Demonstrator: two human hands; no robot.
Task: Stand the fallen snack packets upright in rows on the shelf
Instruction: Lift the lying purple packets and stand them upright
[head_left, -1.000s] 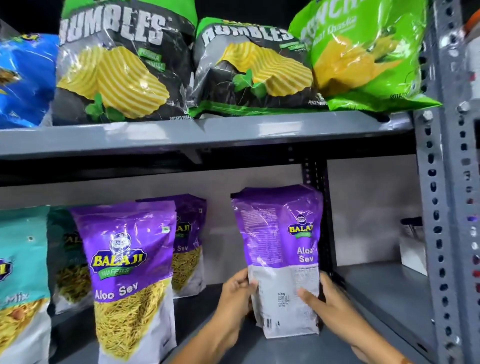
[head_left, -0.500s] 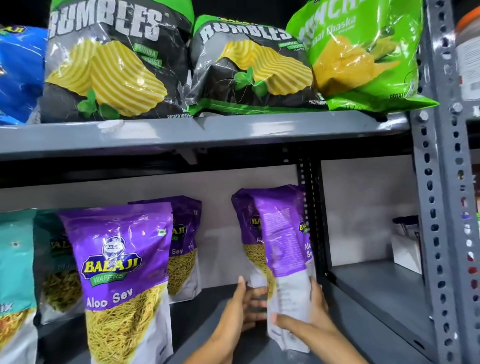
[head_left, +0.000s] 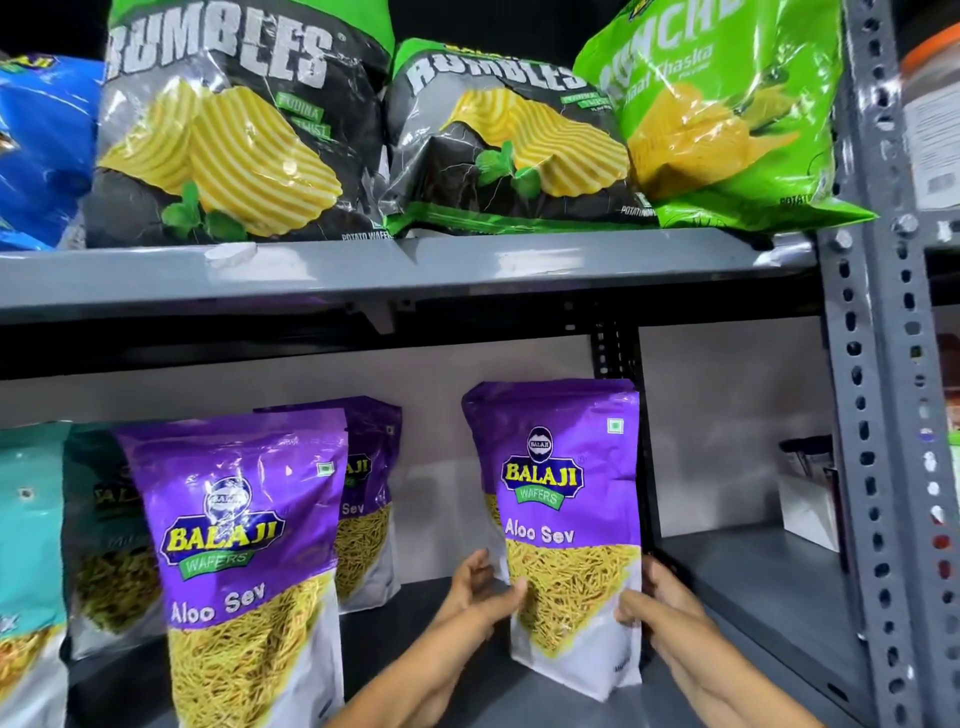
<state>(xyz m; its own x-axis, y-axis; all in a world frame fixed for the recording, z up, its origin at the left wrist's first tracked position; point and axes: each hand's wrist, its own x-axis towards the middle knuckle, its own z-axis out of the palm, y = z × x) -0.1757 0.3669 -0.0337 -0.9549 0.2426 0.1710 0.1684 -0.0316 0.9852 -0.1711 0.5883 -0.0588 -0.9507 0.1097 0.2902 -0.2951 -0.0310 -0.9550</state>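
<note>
Since the earlier frames the held purple packet (head_left: 569, 535) had been turned from back-out, through edge-on, to front-out, its label now facing the aisle. Item: purple packet, upright on the lower shelf (head_left: 769, 587), at the right end beside the black rear post (head_left: 615, 353). Left hand (head_left: 485, 592) was pressed to its left edge, thumb across the front; right hand (head_left: 649, 597) was clamped on its right edge, thumb likewise on the front. Both hands closed on the packet low down, probably to square its base and keep it from tipping while it settled. A second purple packet stood directly behind it, only a sliver of its left edge showing; whether the two touched could not be told. Item: front purple packet (head_left: 244, 566), upright at left, bottom cut off by the frame, with another purple packet (head_left: 371, 499) behind it, forming the neighbouring row. Item: teal packets (head_left: 31, 525), far left, partly cut off, print hard to read. Upper shelf (head_left: 405, 270): two black chip bags (head_left: 234, 145), a green chip bag (head_left: 727, 119) and a blue bag (head_left: 41, 140), leaning, tops cropped. A white box (head_left: 808, 499) sat at the far right, its contents unclear.
</note>
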